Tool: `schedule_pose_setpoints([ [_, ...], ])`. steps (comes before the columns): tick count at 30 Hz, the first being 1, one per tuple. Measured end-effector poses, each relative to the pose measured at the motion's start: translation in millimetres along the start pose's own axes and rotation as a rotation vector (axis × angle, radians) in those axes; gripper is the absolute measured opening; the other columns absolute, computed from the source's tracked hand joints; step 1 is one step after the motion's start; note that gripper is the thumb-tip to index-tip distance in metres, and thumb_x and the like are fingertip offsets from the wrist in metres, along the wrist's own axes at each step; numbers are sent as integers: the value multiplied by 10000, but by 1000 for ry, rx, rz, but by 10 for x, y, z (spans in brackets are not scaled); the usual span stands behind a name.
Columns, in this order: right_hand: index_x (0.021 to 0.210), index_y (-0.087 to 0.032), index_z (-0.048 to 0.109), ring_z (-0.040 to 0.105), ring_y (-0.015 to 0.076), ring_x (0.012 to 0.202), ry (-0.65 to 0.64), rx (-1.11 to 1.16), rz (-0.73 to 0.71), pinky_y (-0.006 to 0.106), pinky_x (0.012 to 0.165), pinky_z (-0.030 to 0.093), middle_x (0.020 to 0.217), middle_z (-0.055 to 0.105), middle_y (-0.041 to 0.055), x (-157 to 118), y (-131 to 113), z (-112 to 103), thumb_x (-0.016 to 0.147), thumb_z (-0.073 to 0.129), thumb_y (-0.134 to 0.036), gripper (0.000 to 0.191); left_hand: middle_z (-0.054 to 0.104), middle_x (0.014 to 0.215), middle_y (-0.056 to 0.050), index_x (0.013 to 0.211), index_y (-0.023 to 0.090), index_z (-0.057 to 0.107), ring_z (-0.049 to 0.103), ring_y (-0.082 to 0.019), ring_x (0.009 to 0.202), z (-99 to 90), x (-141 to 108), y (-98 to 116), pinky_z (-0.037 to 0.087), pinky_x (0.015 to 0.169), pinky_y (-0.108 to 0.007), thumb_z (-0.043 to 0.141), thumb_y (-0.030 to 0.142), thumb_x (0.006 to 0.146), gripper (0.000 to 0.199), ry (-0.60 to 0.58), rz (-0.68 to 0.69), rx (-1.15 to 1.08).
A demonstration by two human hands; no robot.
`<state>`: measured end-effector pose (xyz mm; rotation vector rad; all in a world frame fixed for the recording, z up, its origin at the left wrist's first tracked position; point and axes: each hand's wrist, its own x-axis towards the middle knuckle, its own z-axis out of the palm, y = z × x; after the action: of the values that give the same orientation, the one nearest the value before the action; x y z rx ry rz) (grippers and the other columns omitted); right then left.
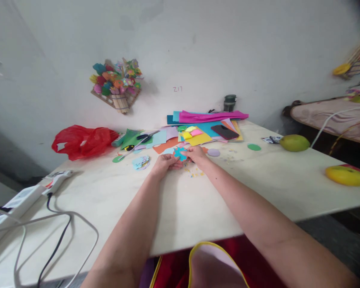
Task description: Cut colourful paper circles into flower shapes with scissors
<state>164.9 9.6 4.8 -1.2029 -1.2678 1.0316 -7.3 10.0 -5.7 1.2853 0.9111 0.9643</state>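
A small blue paper flower (179, 154) is held up just over the table, with some orange showing at its edge. My left hand (165, 164) pinches it from the left, thumb on top. From the right, my right hand (198, 155) grips its other edge; those fingertips are partly hidden. Small yellow and orange paper scraps (195, 173) lie below the hands. To the left sits a pile of pale cut paper pieces (141, 162). A lilac paper oval (213, 152) lies beside my right hand. Scissors with dark handles (144, 137) rest farther back.
Coloured paper sheets (160, 138), a phone (225, 132) and a pink roll (213, 116) cover the back. A red plastic bag (84, 142) stands left, a power strip (57, 182) with cables nearer. A green mango (294, 143) and a yellow fruit (346, 176) lie right.
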Motion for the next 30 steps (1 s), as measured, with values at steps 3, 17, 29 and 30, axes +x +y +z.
schedule_pose_setpoints([
  [3,478,-185,505,416,72,427,4,1,3,203,420,348,443,498,-59,-4,1,1,652,801,-289,359,757,734,-114,724,130,665,744,-219,699,2,1,2,594,693,-308,907,425,606,399,0,-5,-3],
  [17,496,-197,531,456,89,441,10,26,35,219,453,398,475,541,-45,-10,5,19,656,755,-253,281,764,773,-164,786,119,680,758,-268,713,16,13,19,600,663,-339,722,565,786,447,6,-18,-63],
  [29,491,-199,515,435,96,456,15,15,32,231,475,354,472,514,-49,-10,23,36,669,717,-243,273,769,787,-181,764,128,687,765,-281,739,15,23,51,587,633,-315,607,587,844,473,-14,-58,-87],
  [30,493,-199,516,440,98,463,11,13,28,233,481,351,474,513,-49,-6,32,37,667,718,-246,271,769,784,-176,767,125,686,764,-281,735,20,15,50,589,640,-318,671,554,810,431,-13,-43,-78],
])
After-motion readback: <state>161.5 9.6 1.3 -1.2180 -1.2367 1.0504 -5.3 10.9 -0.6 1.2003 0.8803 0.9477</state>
